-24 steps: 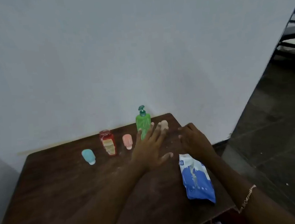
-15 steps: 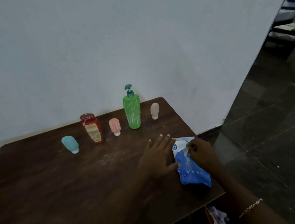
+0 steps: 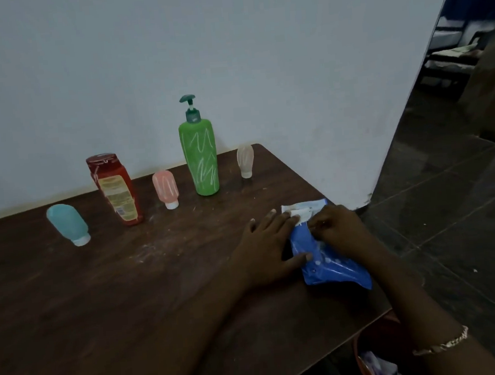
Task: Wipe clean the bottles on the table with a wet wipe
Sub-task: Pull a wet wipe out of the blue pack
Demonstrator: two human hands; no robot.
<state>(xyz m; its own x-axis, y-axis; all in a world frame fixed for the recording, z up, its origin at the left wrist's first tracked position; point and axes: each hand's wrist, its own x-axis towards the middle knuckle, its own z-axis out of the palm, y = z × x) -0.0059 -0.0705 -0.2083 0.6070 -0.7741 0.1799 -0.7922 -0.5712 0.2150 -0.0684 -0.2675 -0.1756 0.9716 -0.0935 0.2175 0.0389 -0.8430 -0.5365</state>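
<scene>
Blue wipe pack [image 3: 327,255] under flat left hand [image 3: 268,249]; right hand [image 3: 338,228] pinching its flap.

Bare forearms, thin gold chain bracelet [image 3: 442,344] on the right wrist.

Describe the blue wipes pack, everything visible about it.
The blue wipes pack is a soft, glossy plastic pouch with small white print, lying flat near the table's right edge. A white flap or wipe shows at its far end. The left hand presses its left side; the right hand pinches at that white part.
</scene>
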